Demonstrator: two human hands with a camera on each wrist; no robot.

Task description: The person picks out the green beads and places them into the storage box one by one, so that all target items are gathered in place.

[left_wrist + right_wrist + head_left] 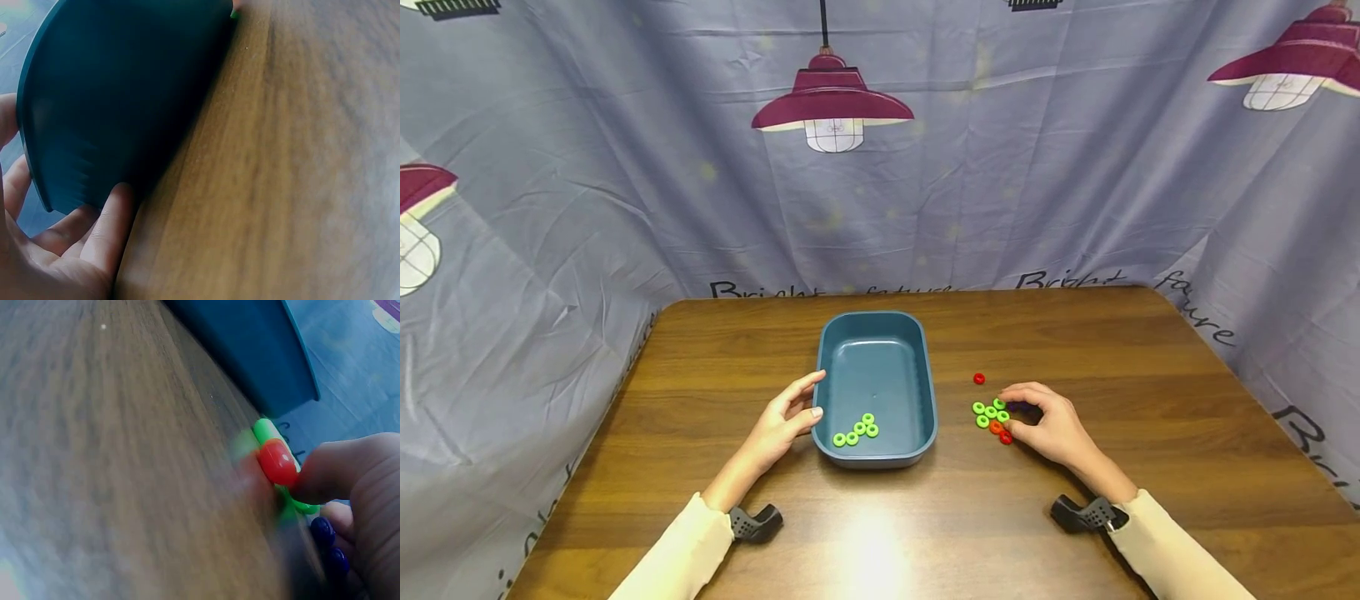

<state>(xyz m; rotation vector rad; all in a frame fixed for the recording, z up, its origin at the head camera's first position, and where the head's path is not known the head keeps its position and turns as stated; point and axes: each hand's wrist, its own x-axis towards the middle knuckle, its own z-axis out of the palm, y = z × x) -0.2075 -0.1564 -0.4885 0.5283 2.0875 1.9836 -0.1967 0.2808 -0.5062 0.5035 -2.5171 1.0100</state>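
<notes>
My left hand (777,429) rests at the left side of a teal bin (928,375), with its thumb and index fingertips at the rim. In the left wrist view, other fingers (112,228) lie against the bin's outer wall. Several small green rings (852,438) lie inside the bin, toward its near end. Right of it, my right hand (1047,425) arches over a ring cluster, thumb and index finger apart. The thumb tip is right at a red ring (1005,437) and an orange ring (996,427); the index fingertip is by a green ring (999,403). Dark purple rings (323,531) sit partly hidden under the hand.
A single red ring (979,378) lies apart, beyond the cluster. The wooden table (737,342) runs back to a grey-blue curtain (715,167) printed with lamps. Black wrist mounts (756,523) are on both forearms.
</notes>
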